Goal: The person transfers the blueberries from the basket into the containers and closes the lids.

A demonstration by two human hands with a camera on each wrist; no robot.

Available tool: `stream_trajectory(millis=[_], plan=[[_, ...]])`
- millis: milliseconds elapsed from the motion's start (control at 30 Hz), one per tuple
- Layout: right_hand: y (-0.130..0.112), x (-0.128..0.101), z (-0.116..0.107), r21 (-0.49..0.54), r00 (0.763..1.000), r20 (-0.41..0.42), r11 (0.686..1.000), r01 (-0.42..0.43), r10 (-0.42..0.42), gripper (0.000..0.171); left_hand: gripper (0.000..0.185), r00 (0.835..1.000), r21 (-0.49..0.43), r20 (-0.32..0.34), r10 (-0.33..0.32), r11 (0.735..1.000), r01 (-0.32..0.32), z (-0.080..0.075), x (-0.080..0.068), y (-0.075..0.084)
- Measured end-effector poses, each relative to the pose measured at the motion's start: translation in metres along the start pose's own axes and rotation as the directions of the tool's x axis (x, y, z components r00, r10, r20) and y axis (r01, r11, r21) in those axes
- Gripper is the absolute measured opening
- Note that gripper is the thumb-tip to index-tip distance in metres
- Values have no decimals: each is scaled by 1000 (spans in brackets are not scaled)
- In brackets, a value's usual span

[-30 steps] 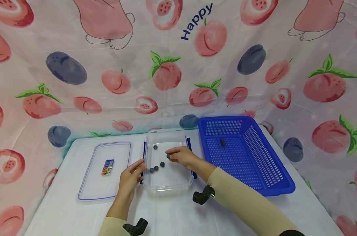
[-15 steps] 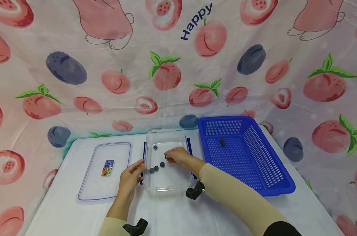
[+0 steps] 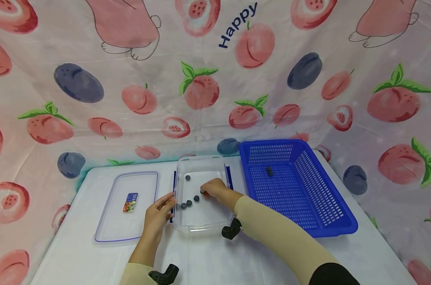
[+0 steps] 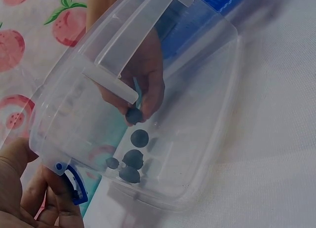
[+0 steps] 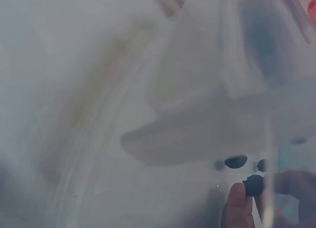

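Clear plastic forms the open container at the centre of the white table in the head view, with its lid lying flat just to the left and a blue basket just to the right. The right hand reaches into the container with curled fingers closed on one dark berry; the left hand rests against the container's left wall at the blue latch, fingers lightly bent on the rim. Four more loose berries lie on the container floor, three grouped near the left wall and one toward the far end. The basket holds what looks like one or two dark berries. Judged from this layout, the transfer from container to basket is at an early stage: very few pieces are across, one is in the fingers, four are left. The left wrist view, looking through the container wall, confirms the pinch: the fingertips hold one berry just above the loose group, while the left hand steadies the latch corner. The right wrist view is blurred by plastic close to the lens; it shows only a fingertip touching the dark berry, with other berries near it.
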State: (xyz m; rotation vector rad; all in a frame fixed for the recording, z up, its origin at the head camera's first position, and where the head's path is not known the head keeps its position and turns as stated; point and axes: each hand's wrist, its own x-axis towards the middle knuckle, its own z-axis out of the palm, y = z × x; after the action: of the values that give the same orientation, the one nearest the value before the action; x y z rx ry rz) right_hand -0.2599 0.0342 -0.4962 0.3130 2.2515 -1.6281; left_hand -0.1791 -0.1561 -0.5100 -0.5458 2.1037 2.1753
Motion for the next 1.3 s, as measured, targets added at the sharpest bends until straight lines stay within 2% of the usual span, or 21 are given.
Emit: stream_trajectory(millis=[200,567,1067,1300], plan=[[-1,3,3,58,996,3,995,-84,84,23,45,1000,-14,1,1,1000,-1,-1,2,1],[-3,8,3,145,977,-1,967,-211,213,20,45,1000,-8,8,0,1000,0,-1,2,4],[-5,3,-1,220,971,47,946,-240,235,30,44,1000,-9,-5,-4,1000,4,0,1,3],[-12,3,-5,314,961,87,909,-275,261,32,45,1000,-19,-3,1,1000,-1,0,1,3]])
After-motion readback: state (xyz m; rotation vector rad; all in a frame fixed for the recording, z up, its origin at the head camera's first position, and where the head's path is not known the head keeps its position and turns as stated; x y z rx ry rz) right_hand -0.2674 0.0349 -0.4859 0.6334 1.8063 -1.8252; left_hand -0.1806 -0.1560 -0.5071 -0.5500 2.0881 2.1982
